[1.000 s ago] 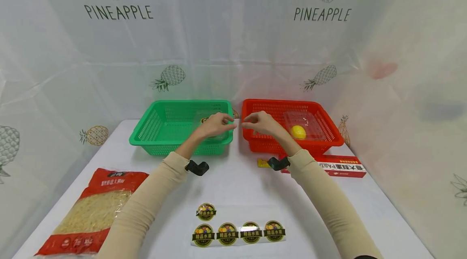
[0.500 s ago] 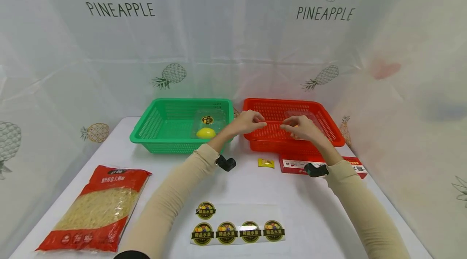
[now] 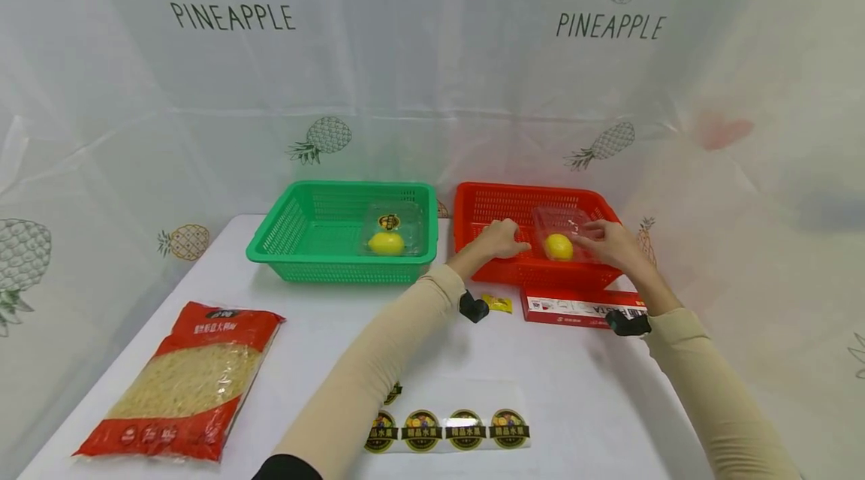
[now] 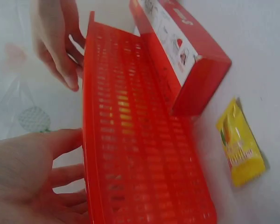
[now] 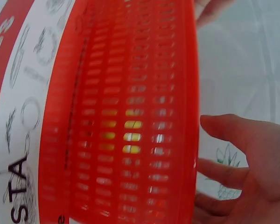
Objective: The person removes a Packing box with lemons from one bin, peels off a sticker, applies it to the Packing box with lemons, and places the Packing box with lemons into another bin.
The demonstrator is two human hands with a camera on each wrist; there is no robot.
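Observation:
My left hand (image 3: 498, 240) is over the near left part of the red basket (image 3: 469, 202), its fingers loosely bent and reaching inside. Toward the basket's right end, my right hand (image 3: 611, 243) has its fingertips at the right side of a clear plastic box (image 3: 556, 215). A yellow lemon (image 3: 559, 246) shows in that box. Both wrist views show the hands from outside the basket wall, thumb and fingers spread apart, with the fingertips hidden behind the rim. The left wrist view also catches the right hand (image 4: 58, 44) across the basket.
Left of the red basket stands a green basket (image 3: 270, 240) with another clear box (image 3: 410, 215) and lemon (image 3: 387, 243). A red pasta box (image 3: 574, 309) and small yellow packet (image 3: 498, 304) lie in front. Nearer are a pasta bag (image 3: 189, 382) and sticker sheet (image 3: 466, 393).
Both hands have moved right, from between the two baskets to over and into the red basket. They have spread apart, the right hand reaching the clear box's right side.

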